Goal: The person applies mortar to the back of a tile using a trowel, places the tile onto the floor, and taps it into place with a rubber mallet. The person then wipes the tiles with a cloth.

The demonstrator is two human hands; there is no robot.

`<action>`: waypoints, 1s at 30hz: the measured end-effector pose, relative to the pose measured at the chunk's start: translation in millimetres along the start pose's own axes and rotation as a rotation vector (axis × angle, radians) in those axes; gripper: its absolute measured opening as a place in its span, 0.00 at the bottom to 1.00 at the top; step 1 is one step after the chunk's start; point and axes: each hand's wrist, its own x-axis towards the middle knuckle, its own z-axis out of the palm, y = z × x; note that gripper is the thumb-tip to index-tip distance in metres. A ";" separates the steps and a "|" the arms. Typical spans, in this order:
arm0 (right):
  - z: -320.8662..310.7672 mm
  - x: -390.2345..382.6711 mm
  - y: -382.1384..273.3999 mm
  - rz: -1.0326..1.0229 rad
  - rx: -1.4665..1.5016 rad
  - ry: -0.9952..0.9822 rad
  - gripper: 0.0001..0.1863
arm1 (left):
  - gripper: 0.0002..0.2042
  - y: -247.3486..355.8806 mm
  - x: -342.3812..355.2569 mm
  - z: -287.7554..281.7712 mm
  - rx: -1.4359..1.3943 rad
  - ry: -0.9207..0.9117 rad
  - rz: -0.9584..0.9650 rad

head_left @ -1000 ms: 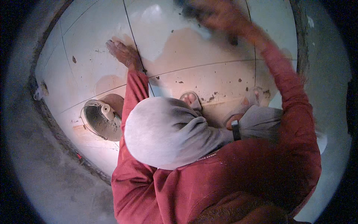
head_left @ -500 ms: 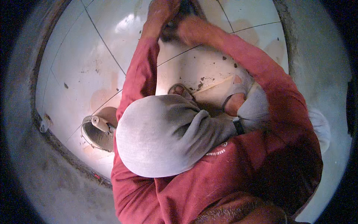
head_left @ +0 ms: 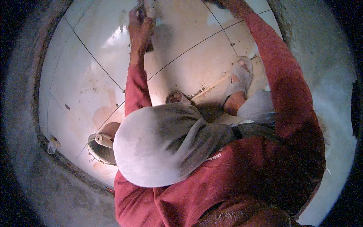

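Observation:
At the top, my left hand has its fingers closed round an object I cannot make out, low over the tiled floor, with a dark shape just below the hand. Up at the top edge, my right hand is partly cut off, beside a dark object that it seems to grip. My sandalled feet rest on dirt-speckled tiles below my hands.
At the left, by my clothed knee, stands a dirty bucket with a pale handled tool in it. Grey walls curve round both sides. A small crumpled scrap lies along the left wall's foot.
My hands were together at the top half a second ago and are now apart, left hand leftward, right hand up and rightward. A second ago my left hand was spread on the tiles.

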 end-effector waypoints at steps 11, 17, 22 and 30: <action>391.6 -266.3 61.4 -1.289 -0.574 -0.925 0.16 | 0.20 83.2 -169.7 -160.4 -0.316 0.710 0.228; 437.4 -196.8 84.4 -1.260 -0.825 -0.660 0.17 | 0.24 69.1 -238.8 -173.1 -0.201 0.860 0.006; 286.9 30.7 -3.0 -0.843 -1.041 -0.133 0.35 | 0.25 49.6 -295.4 -155.4 -0.223 0.852 -0.218; 121.6 25.8 -109.2 -0.902 -1.122 -0.458 0.20 | 0.18 -64.0 -266.0 -118.6 -0.083 0.816 -0.383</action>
